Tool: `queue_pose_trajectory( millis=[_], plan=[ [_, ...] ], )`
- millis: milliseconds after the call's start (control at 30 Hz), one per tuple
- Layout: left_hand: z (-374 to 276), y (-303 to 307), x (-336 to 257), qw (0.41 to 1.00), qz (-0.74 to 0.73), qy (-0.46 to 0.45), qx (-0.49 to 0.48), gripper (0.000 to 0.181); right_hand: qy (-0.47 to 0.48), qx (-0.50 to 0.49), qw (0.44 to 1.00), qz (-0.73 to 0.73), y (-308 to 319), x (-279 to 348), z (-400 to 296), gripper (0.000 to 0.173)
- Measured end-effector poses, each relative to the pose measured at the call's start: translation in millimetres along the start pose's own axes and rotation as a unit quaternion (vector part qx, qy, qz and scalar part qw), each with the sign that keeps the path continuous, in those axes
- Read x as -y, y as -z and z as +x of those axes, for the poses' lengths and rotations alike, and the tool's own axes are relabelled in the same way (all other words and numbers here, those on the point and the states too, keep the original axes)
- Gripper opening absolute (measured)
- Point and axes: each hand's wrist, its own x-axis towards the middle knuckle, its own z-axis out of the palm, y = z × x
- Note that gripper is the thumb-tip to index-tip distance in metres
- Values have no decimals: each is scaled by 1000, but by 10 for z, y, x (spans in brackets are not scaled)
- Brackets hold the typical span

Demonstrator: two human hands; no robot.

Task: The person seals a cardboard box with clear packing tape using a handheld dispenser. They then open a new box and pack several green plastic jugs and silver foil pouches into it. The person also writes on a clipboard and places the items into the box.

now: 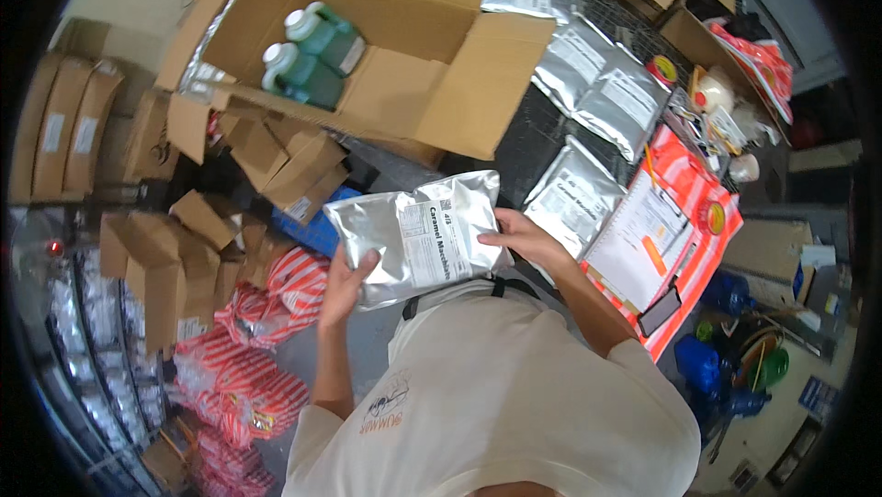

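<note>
A silver foil pouch (375,225) with a printed label is held flat in front of my body. My left hand (350,283) grips its left end, thumb on top. At its right end my right hand (524,238) holds on, with the thumb over the foil. Beyond the pouch, an open cardboard box (406,90) holds green plastic jugs (303,77) with white caps. Another silver pouch (575,197) lies on the dark table just right of my right hand, and several more pouches (623,104) lie further back.
On the right, a clipboard (644,242), an orange marker (654,256) and a phone (660,311) rest on red-striped plastic. Tape rolls (711,217) lie nearby. Empty cardboard boxes (165,269) and red-striped bags (241,373) crowd the left side, beside a rack of silver packs (103,331).
</note>
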Motion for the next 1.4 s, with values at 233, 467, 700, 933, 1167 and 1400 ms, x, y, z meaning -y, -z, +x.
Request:
queue_pose_trajectory(
  millis=[233,467,700,933,1167,1400],
  plan=[
    [-796,1553,-1385,903,228,-267,-247,58,272,39,946,-173,-1412,1456,-612,58],
    [26,1434,-3400,915,187,-311,-177,52,399,4,913,-79,-1609,2807,549,62],
    [2179,987,-3598,932,257,-232,108,58,223,-186,956,37,-937,2697,1496,47],
    [3325,868,-3199,931,236,57,273,53,78,-339,936,44,-734,2488,1895,42],
    [3858,900,-2813,883,264,152,358,61,-5,-379,924,55,-838,2464,1950,56],
    [3931,913,-2831,885,255,136,364,59,0,-408,912,41,-816,2382,1970,62]
  ],
)
